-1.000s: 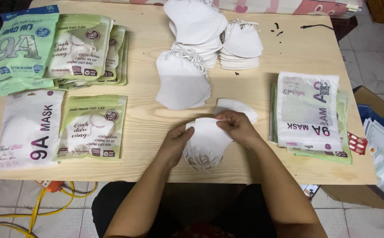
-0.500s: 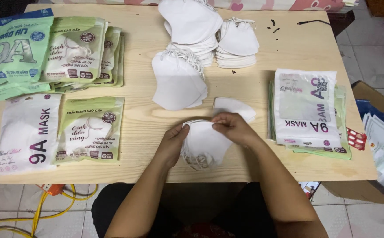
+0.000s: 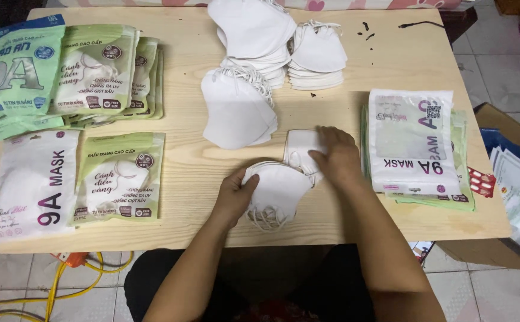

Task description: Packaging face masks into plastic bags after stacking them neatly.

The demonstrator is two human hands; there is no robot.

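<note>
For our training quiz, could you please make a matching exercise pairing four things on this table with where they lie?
Things:
1. left hand
2. right hand
3. white pouch
4. pouch stack

Places:
A. table's near left corner
B. on the small mask stack at the near edge
C. table's right side
D. on a single mask just beyond that stack

Pairs: 1-B, 2-D, 3-A, 4-C
</note>
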